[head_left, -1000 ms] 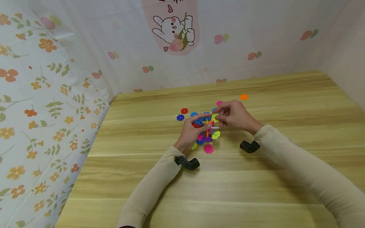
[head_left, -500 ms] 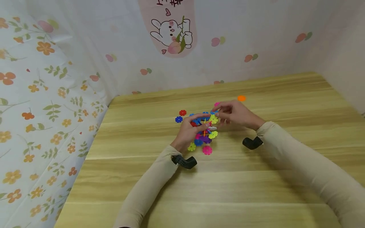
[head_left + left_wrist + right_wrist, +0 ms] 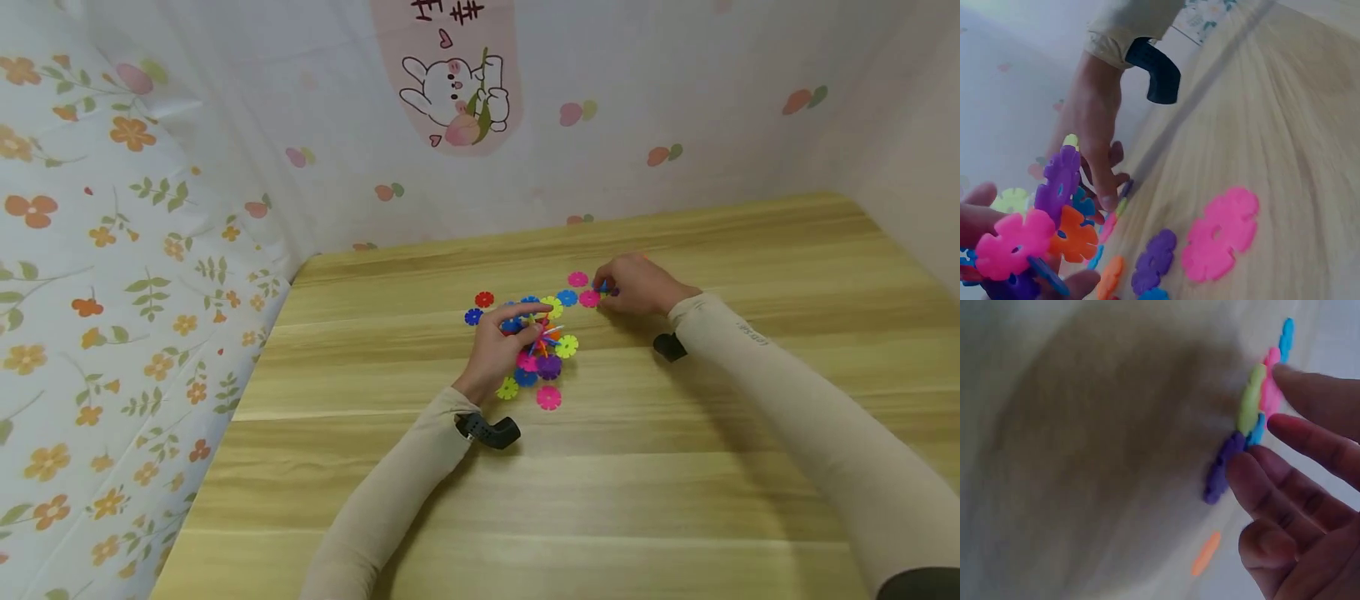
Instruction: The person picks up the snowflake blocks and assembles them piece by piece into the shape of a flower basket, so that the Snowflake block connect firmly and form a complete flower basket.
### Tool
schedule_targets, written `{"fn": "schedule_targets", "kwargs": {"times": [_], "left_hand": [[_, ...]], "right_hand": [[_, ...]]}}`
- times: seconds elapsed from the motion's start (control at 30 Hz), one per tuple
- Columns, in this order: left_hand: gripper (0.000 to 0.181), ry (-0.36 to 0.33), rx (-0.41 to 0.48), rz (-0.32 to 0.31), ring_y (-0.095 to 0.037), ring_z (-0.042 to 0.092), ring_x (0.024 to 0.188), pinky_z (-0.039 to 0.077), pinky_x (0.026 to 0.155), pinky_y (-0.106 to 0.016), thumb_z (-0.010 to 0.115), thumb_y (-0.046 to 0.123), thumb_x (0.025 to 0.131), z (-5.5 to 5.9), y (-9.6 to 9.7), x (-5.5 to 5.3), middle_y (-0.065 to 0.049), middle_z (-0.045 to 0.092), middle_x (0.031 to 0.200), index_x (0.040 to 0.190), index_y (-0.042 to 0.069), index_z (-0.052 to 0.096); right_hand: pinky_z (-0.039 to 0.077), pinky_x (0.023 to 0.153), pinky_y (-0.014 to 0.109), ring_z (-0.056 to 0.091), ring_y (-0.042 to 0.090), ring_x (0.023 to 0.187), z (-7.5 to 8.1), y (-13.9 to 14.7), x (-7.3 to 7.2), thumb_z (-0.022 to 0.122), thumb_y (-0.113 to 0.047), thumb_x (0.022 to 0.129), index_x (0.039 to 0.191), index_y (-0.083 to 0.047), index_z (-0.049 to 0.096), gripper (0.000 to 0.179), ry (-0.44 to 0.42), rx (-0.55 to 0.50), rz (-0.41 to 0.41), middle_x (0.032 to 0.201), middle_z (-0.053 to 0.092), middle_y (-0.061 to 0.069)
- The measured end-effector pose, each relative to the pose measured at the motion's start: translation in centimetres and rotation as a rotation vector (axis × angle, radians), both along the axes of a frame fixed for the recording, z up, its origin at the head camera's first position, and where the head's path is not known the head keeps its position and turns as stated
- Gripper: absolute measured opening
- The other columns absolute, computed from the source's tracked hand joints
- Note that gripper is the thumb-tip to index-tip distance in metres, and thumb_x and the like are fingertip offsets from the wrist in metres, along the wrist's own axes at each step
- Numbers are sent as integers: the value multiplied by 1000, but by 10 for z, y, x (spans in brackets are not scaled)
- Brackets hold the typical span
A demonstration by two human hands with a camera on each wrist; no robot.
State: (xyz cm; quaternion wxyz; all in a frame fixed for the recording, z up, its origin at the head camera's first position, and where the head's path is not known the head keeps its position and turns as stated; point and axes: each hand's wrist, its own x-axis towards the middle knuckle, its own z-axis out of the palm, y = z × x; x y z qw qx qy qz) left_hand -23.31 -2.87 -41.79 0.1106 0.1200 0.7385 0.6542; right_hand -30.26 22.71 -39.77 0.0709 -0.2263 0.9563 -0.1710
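Note:
My left hand (image 3: 495, 346) grips a cluster of interlocked plastic snowflake discs (image 3: 1060, 187) between thumb and fingers. Pink, purple and orange discs of it show in the left wrist view, partly covering the fingers. To its right, my right hand (image 3: 641, 283) reaches down to loose discs on the table, fingertips right at them. In the right wrist view its fingers are spread and loosely bent beside a purple disc (image 3: 1225, 469), a yellow-green disc (image 3: 1250, 400) and a pink disc (image 3: 1270, 381). Part of a blue disc (image 3: 1255, 429) shows behind these.
More loose discs lie around the left hand on the wooden table (image 3: 450, 500), among them a red disc (image 3: 484, 298), a dark blue disc (image 3: 473, 317) and a pink disc (image 3: 549, 397). A printed curtain (image 3: 330, 100) hangs behind the table.
My right hand has moved away from the cluster, to the right, and down to the loose discs. The left hand keeps its hold, with the cluster turned a little.

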Motion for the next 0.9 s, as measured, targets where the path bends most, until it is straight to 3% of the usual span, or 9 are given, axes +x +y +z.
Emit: {"fn": "schedule_targets", "kwargs": {"times": [0.2,0.4,0.57,0.77,0.9], "left_hand": [[27,-33,44,51,-10,61,78,53,67,-18,66,7,96,0,0,2,-6,61,132,121,15,73],[25,-21,64,8,-13,60,82,54,69,-19,64,6,97,0,0,2,-10,63,123,120,10,73],[33,-11,11,-55,-10,52,83,45,63,-19,54,4,102,1,-1,2,-9,56,133,128,17,70],[34,-40,10,-107,-12,46,70,39,57,-21,48,6,105,2,-3,2,-4,53,142,132,17,67],[32,-30,6,-109,-12,51,78,42,64,-21,49,6,105,1,-4,4,-3,56,141,129,13,68]], "right_hand": [[53,78,43,59,24,79,-8,-4,2,76,-11,85,97,2,72,19,30,-2,-25,87,70,13],[54,84,47,62,28,86,-10,-5,2,75,-6,84,102,3,67,22,-36,-55,-70,97,69,18],[53,86,47,62,30,92,-6,-3,2,78,-5,82,110,4,65,32,-99,-97,-86,99,67,20],[48,78,38,56,25,84,-3,4,3,76,-6,85,94,-1,72,11,-125,-117,-102,89,67,12],[46,77,35,57,23,85,-3,8,6,72,-7,89,90,-5,72,2,-134,-160,-107,87,70,9]]}}
